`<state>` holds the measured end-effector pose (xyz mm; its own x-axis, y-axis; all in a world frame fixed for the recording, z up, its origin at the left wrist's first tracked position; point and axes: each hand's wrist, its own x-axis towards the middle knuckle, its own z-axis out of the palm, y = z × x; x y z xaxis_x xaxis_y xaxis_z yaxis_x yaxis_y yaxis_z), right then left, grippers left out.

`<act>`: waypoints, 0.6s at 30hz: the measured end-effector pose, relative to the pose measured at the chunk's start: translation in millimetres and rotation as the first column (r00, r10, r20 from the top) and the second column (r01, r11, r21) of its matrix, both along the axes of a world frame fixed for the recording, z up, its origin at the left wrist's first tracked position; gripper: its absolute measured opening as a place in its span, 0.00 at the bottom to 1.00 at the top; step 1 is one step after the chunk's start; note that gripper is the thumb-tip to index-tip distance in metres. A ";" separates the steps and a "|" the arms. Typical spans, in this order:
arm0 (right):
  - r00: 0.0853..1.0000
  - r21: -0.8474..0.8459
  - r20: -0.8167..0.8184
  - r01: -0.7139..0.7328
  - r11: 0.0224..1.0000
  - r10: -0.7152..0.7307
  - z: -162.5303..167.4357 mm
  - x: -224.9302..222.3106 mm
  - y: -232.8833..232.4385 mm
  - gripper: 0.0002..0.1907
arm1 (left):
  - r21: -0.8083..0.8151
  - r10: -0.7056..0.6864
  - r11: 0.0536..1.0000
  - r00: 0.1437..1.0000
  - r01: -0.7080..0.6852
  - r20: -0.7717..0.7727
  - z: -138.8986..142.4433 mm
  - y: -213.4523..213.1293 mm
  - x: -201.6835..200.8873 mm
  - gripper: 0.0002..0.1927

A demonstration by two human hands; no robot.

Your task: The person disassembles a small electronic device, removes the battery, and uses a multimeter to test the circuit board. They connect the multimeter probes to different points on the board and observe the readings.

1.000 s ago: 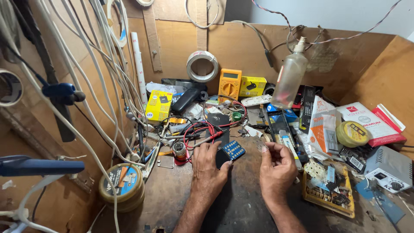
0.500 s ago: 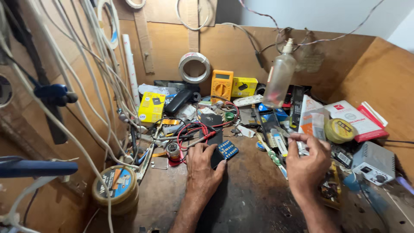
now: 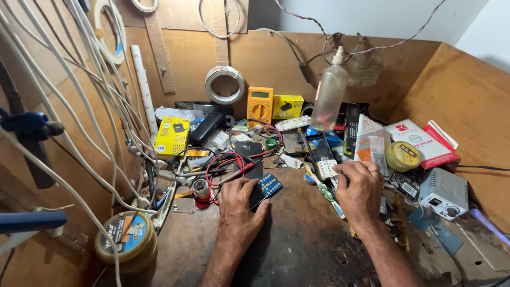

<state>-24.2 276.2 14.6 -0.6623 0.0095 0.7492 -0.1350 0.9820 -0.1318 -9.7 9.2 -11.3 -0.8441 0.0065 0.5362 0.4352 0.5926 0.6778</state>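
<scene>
While a roll of tape [image 3: 126, 240] sits at the counter's [image 3: 297, 239] left edge, the left hand [image 3: 240, 204] lies flat on a dark phone [image 3: 254, 183] beside a small blue keypad [image 3: 269, 184], grip released. Further right, the right hand [image 3: 360, 188] curls near a white keypad [image 3: 326, 169]; whether it grasps anything, I cannot tell.
</scene>
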 end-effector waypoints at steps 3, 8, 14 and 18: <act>0.999 -0.001 0.038 0.006 1.000 -0.006 -0.9 2.8 3.3 0.14 | -0.024 -0.007 1.000 1.000 0.007 0.001 -0.8 -0.8 -0.8 0.24; 1.000 -0.068 -0.010 0.014 0.998 -0.015 -3.1 13.0 3.5 0.12 | -0.026 0.001 1.000 1.000 -0.001 -0.007 -3.2 -1.1 -0.1 0.25; 0.999 -0.099 0.014 -0.039 0.994 0.040 -8.8 29.8 -21.3 0.08 | -0.045 0.020 0.999 1.000 -0.020 0.004 -5.6 0.3 -0.9 0.29; 0.997 -0.057 0.077 -0.014 0.998 0.018 -10.5 34.1 -42.3 0.10 | -0.036 0.016 0.999 0.998 -0.018 -0.059 -7.9 0.1 -0.1 0.32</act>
<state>9.9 233.9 4.1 -0.7187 0.0392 0.6943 -0.1377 0.9706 -0.1974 -9.8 9.3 -19.1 -0.8111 0.0131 0.5848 0.4637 0.6238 0.6292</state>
